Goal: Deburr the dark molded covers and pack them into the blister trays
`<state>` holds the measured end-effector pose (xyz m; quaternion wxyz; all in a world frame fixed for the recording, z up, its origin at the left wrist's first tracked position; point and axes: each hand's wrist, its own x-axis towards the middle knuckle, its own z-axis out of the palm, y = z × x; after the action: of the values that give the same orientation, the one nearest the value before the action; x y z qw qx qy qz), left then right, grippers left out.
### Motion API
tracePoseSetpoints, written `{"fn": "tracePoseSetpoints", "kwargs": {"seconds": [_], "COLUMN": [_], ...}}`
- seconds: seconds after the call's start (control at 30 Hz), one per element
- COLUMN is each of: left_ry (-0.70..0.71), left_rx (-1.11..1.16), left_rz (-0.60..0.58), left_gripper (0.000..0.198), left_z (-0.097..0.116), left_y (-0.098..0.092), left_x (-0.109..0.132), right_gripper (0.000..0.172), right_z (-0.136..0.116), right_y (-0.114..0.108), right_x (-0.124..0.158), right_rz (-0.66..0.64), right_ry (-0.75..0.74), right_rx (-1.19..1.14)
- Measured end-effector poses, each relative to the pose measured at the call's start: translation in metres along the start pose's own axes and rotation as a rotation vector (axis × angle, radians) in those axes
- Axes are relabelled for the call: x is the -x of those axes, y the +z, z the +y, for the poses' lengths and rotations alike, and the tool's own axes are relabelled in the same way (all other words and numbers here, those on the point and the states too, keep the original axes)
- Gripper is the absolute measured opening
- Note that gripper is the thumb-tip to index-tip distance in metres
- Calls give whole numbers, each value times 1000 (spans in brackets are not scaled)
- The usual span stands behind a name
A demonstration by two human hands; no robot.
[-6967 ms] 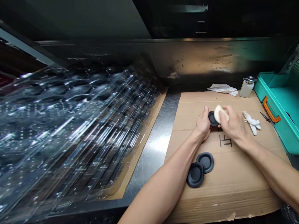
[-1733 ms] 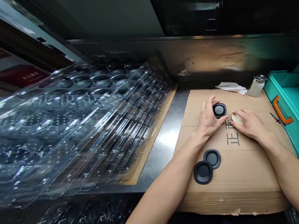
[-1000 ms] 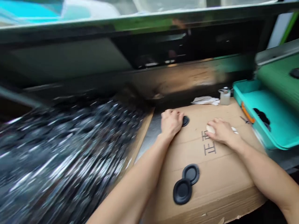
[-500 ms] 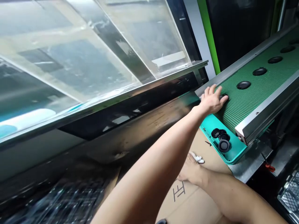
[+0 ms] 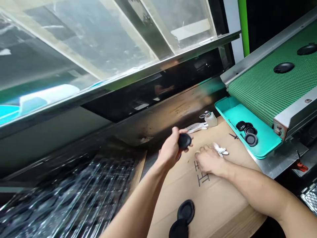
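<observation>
Disc point(image 5: 184, 142) in left hand point(image 5: 171, 148), right hand point(image 5: 210, 161) seemingly on cardboard point(image 5: 218, 198).

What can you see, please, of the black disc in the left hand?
The black disc is round and dark, apparently moulded plastic or rubber; its face is too blurred for detail. The left hand grips it, covering part of its edge, with fingers showing past the far side. It looks tilted and raised above the cardboard; only the hand visibly touches it.
</observation>
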<state>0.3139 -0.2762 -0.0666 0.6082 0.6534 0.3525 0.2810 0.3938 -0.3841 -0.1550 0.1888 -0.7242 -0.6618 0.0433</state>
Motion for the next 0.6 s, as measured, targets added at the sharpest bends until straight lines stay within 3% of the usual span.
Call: {"fn": "tracePoseSetpoints", "kwargs": {"seconds": [0.1,0.2,0.37,0.43,0.6], "left_ry": [-188,-264,-327,-345,-343], "left_rx": [284,632,938,988,1054], "left_rz": [82,79,-93,-107,-90], "left_gripper": [61,44,38,41,41], "left_z": [-53,-84,-96,-97,-99], "left_y": [-42,-48,-41,-42,-38], "left_x": [20,33,33,33,35], "right_gripper": [34,43,33,36,40], "right_z": [1,-8,-37,-43,-41], "right_y": [-1,9,26,24,11], "right_x": [-1,-4,-5,-7,-17], "right_rz": [129,283,264,240,257], "right_ry": [71,108,-33,-104,-37], "right_rx": [-86,-238,-210,-145,-41]}}
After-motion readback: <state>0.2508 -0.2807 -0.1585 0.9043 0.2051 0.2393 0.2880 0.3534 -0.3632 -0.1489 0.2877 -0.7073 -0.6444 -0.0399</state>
